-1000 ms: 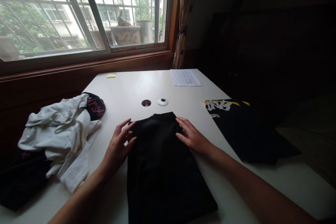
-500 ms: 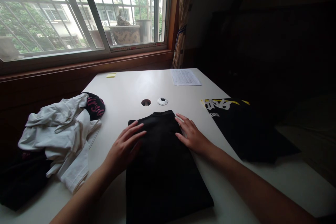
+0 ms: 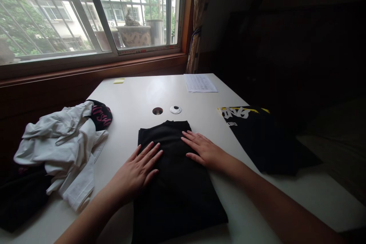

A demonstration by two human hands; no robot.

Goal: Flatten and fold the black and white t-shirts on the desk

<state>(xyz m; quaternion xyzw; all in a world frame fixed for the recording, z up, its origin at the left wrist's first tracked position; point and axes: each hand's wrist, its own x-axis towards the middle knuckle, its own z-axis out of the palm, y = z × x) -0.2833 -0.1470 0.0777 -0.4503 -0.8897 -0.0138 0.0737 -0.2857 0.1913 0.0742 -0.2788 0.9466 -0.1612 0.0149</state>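
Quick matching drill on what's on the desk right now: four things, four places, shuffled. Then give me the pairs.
Things:
1. black garment
2. white clothes
3. paper sheet
4. yellow note

Places:
A. far edge, by the curtain
B. under both flat hands, left hand and right hand
C. far left corner, near the window sill
D. heaped at the left edge

Pairs: 1-B, 2-D, 3-A, 4-C
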